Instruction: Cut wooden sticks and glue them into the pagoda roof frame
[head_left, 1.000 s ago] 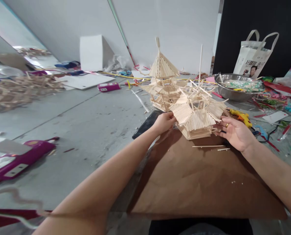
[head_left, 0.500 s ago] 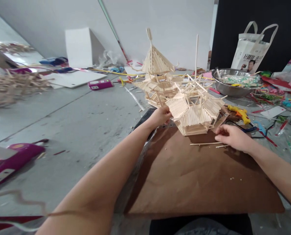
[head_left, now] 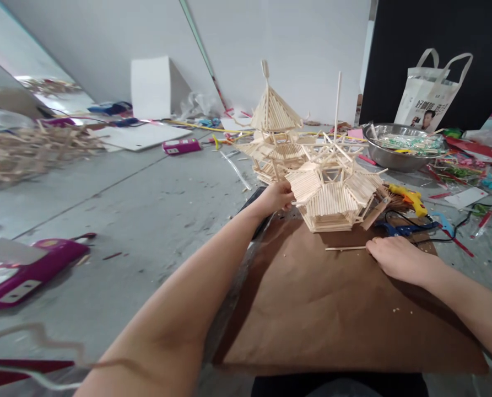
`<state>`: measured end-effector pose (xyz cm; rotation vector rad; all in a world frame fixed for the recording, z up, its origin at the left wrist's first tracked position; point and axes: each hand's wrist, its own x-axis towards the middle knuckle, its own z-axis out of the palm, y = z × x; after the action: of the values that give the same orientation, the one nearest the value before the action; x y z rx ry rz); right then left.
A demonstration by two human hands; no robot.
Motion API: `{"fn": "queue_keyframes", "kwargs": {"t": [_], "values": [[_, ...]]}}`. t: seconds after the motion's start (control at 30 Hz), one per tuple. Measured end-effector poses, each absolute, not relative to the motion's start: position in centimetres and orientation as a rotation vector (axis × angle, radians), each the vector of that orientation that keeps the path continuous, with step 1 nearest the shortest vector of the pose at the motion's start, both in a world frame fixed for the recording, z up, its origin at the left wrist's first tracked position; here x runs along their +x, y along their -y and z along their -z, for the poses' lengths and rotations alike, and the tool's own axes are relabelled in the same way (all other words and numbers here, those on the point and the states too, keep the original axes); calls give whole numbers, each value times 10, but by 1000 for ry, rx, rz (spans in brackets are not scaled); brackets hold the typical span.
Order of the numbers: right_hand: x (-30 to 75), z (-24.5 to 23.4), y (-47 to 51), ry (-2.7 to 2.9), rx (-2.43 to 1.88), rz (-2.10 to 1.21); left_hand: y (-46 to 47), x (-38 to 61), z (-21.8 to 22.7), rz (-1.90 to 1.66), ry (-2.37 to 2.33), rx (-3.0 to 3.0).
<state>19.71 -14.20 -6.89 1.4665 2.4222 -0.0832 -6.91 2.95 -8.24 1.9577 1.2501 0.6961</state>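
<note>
A small pavilion model [head_left: 328, 199] built of thin wooden sticks stands at the back of a brown sheet [head_left: 336, 314]. Its sloping roof panels surround an unfinished top with a tall upright stick [head_left: 338, 105]. At its left roof edge, my left hand [head_left: 279, 197] is closed, the fingertips partly hidden where they meet the model. My right hand [head_left: 394, 257] rests low on the sheet in front of the model's right side, fingers pinched on the right end of a thin wooden stick [head_left: 345, 248] lying flat. Behind stands a taller stick pagoda [head_left: 275, 113] with a pointed roof.
A yellow glue gun [head_left: 411, 199], blue pliers-like tool [head_left: 406, 229] and black cable lie at right. Behind them are a metal bowl [head_left: 403, 161] and white bag [head_left: 425, 99]. Purple power strips [head_left: 34, 270] and a stick pile [head_left: 34, 157] lie at left.
My right hand has lowered, turned palm-down and closed over the right end of the stick. My left hand stays at the model's edge. The whole view has shifted slightly.
</note>
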Motion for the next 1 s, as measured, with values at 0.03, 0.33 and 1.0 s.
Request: {"fn": "queue_keyframes", "kwargs": {"t": [0.03, 0.33, 1.0], "values": [[197, 68, 142, -2421, 1459, 91, -30, -70, 82, -674, -1231, 1974], [209, 8, 142, -2873, 1466, 349, -21, -96, 22, -174, -1414, 2338], [165, -2, 42, -3588, 2265, 1342, 23, -17, -6, -1487, -1098, 2761]]}}
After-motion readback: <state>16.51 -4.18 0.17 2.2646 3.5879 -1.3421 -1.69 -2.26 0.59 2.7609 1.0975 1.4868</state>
